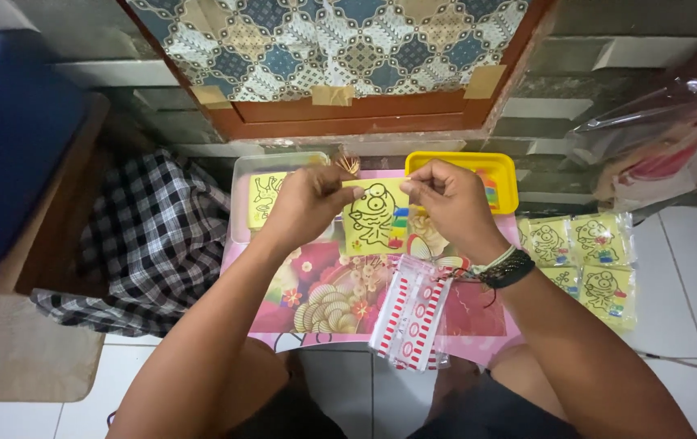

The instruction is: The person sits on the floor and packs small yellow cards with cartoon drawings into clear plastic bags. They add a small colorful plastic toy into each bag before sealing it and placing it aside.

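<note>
Yellow card (374, 215) with a black-line cartoon hangs above the far edge of the pink surface (478, 317), pinched at its top corners by your left hand (303, 203) and right hand (446, 203). Uneven pull could crease or tear it, I judge.

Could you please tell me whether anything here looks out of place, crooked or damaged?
Little stands out. A red-striped clear bag hangs over the near edge of the pink table, tilted. The left hand and right hand hold a yellow card level; it looks intact.
</note>
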